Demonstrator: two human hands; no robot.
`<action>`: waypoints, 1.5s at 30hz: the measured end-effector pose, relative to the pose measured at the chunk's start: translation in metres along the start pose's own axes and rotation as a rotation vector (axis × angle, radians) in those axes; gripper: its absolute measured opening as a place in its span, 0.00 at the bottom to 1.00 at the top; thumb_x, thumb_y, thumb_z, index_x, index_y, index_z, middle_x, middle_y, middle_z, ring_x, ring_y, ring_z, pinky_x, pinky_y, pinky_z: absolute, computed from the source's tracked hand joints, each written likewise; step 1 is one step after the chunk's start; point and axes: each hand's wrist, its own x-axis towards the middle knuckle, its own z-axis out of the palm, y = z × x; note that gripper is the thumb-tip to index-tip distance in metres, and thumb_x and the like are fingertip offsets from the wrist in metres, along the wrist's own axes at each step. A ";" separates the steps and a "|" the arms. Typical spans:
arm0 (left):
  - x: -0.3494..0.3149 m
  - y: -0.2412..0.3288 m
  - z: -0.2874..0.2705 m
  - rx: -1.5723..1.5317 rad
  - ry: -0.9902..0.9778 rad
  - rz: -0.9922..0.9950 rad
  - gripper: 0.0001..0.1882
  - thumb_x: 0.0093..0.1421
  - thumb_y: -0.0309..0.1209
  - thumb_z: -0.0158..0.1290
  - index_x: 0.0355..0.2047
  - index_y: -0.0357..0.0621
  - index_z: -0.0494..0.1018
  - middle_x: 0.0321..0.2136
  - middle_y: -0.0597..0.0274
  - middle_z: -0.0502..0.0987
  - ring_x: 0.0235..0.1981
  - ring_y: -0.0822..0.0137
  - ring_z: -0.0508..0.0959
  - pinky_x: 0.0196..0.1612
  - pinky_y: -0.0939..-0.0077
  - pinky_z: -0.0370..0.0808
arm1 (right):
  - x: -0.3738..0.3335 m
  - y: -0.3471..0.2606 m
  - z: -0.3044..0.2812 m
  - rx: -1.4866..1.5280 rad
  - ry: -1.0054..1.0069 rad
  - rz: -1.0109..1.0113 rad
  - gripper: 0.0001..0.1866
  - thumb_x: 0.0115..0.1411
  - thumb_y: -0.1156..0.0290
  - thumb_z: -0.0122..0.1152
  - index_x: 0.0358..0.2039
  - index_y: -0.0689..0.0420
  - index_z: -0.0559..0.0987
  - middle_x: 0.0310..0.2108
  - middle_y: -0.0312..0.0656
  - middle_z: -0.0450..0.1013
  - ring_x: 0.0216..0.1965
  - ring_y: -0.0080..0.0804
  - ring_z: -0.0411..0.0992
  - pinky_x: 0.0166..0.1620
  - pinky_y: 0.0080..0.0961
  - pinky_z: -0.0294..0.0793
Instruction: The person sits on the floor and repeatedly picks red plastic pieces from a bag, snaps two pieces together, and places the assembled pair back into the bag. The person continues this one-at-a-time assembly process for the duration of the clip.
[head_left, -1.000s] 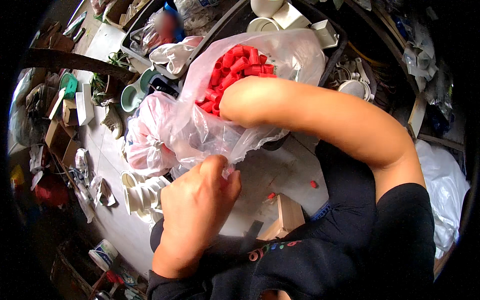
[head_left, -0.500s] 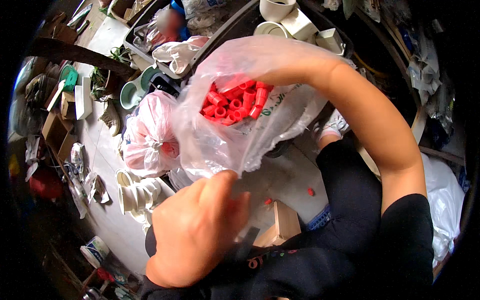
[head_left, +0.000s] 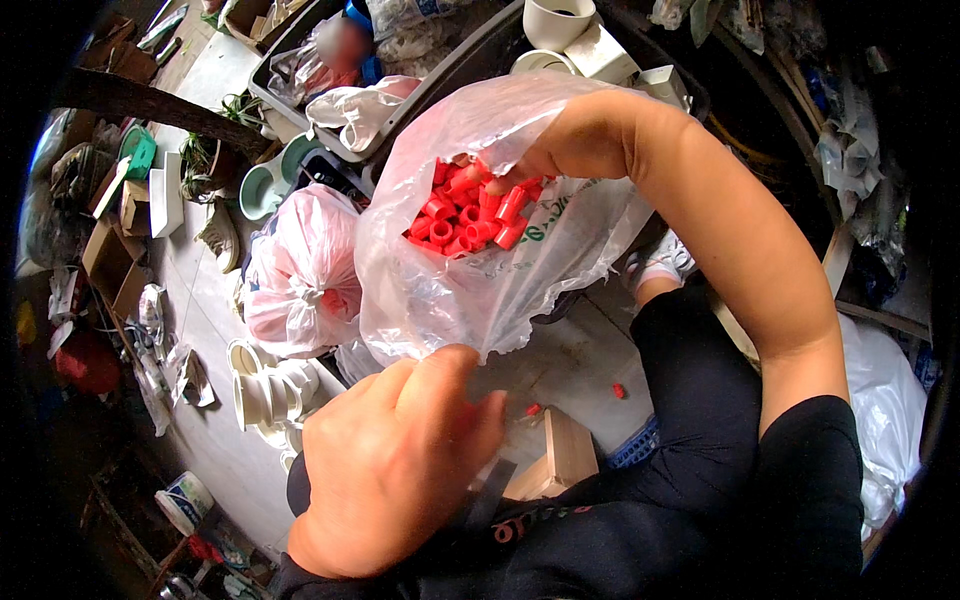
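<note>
A translucent white plastic bag with a ragged rim holds many small red plastic pipe fittings. My left hand is closed on the near edge of the bag, pinching the plastic between thumb and fingers. From the right, my right arm curves over the bag, and my right hand bends down into its mouth. Its fingers reach to the red fittings at the far side; most of them are hidden by plastic and by the hand itself, so their grip does not show.
A knotted bag stands left of the open one, with white plastic fittings nearer me. Beyond is a grey tub beside large white pipe pieces. A wooden block and a loose red piece lie on the floor.
My right hand has drawn back slightly toward the upper right, showing more clearly. The bag's mouth has shifted a little and the red fittings have been jostled. My left hand keeps its hold.
</note>
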 end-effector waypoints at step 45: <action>0.004 0.004 0.000 -0.105 -0.100 -0.049 0.12 0.39 0.26 0.58 0.27 0.41 0.70 0.16 0.59 0.70 0.17 0.64 0.73 0.22 0.74 0.70 | 0.021 0.021 0.002 -1.383 0.498 -0.416 0.10 0.49 0.77 0.49 0.33 0.58 0.75 0.33 0.50 0.72 0.37 0.47 0.71 0.39 0.38 0.71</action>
